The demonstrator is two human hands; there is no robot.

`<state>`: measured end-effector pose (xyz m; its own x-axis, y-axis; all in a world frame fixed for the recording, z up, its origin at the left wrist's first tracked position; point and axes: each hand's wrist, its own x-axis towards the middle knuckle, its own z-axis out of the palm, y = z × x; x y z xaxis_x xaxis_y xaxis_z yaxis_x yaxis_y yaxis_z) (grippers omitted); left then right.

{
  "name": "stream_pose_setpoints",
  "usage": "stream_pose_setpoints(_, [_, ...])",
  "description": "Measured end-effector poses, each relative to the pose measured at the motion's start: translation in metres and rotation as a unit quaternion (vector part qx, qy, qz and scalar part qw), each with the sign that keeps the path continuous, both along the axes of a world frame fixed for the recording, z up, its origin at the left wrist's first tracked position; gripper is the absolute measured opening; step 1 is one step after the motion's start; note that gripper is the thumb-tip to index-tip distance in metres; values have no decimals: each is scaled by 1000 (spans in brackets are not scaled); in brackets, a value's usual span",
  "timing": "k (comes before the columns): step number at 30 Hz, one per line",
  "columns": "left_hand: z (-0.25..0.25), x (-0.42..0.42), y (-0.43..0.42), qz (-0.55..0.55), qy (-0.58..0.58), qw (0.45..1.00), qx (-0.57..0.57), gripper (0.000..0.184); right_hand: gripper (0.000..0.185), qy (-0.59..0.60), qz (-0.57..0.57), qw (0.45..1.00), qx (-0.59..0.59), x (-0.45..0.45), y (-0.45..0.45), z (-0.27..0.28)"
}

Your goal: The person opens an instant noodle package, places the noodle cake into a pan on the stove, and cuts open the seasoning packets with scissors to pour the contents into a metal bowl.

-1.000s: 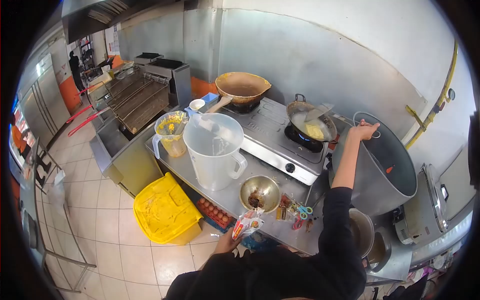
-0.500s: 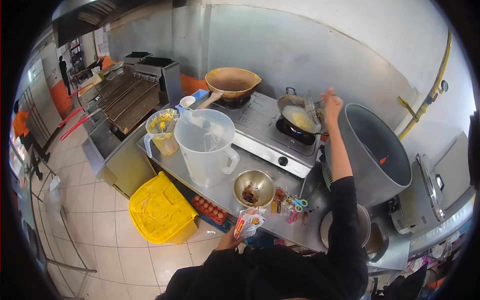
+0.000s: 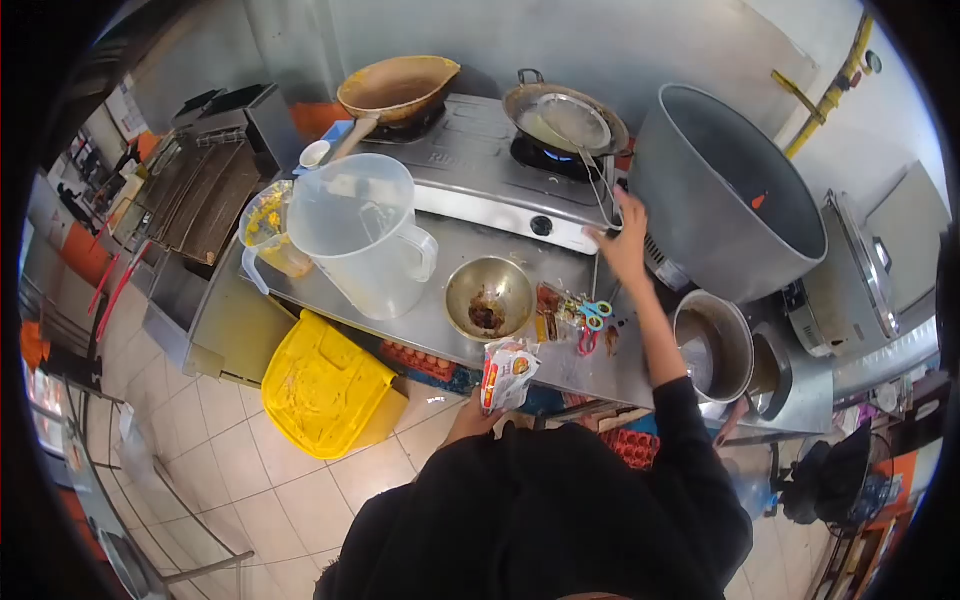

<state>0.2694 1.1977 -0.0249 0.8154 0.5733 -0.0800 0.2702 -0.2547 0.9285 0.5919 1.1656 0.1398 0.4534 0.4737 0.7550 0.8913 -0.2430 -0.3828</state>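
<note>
Metal strainer point(image 3: 574, 122) lies over the wok point(image 3: 520, 100) on the lit stove point(image 3: 470, 150), its handle reaching towards your right hand point(image 3: 622, 238). Your fingers there are spread; whether they touch the handle, you cannot tell. Your left hand point(image 3: 470, 419) pinches a printed packet point(image 3: 511, 374) in front of the worktop point(image 3: 470, 236). Between that packet and the stove sits the steel bowl point(image 3: 516, 284), with scissors point(image 3: 597, 313) beside it and a tall jug point(image 3: 350, 250) to its left. A big grey pot point(image 3: 700, 215) crowds your right hand's outer side.
</note>
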Motion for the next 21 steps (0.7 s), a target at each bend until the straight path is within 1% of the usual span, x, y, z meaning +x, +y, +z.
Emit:
stream_pose_setpoints(1, [3,3,-1,-4,4,1000,-2,50,67,36,-28,999,-5,-12,-9,-21])
stream_pose_setpoints(2, [9,5,-2,-22,51,998,-17,51,62,31,-38,998,-41,-12,-18,-51])
stream_pose_setpoints(3, [12,8,-3,-40,99,994,-32,51,56,72,-53,992,-85,-25,-28,-66])
stream_pose_setpoints(4, [9,11,-3,-55,79,995,-15,53,51,85,-81,988,-97,-35,-36,-79])
stream_pose_setpoints(6, [13,17,-3,-73,104,991,-32,55,35,139,-96,975,-145,-43,-50,-101])
stream_pose_setpoints(7, [15,20,-4,-89,125,987,-49,56,35,143,-96,974,-145,-45,-55,-111])
stream_pose_setpoints(8, [13,22,-4,-89,129,986,-50,56,28,172,-72,965,-185,-47,-60,-119])
stream_pose_setpoints(9, [9,24,-5,-95,108,989,-43,57,21,202,-47,952,-225,-48,-65,-126])
stream_pose_setpoints(10, [3,24,-6,-102,88,990,-36,59,21,207,-45,950,-227,-49,-69,-133])
stream_pose_setpoints(12, [-8,26,-7,-111,81,990,-36,59,13,160,-57,946,-275,-55,-72,-136])
stream_pose_setpoints(13, [-13,26,-8,-121,69,990,-34,59,13,163,-56,946,-275,-56,-72,-137])
stream_pose_setpoints(15, [-17,25,-8,-125,80,989,-25,57,16,84,-100,966,-222,-60,-67,-135])
stream_pose_setpoints(16, [-18,24,-8,-133,89,986,-36,57,16,87,-98,966,-222,-62,-63,-135])
stream_pose_setpoints(18, [-20,23,-7,-140,99,984,-47,57,21,142,-116,953,-241,-66,-55,-133])
stream_pose_setpoints(20, [-22,22,-6,-148,79,986,-4,55,23,145,-110,950,-254,-71,-46,-132])
stream_pose_setpoints(21, [-22,21,-6,-147,81,986,-3,55,24,146,-104,946,-268,-73,-41,-131])
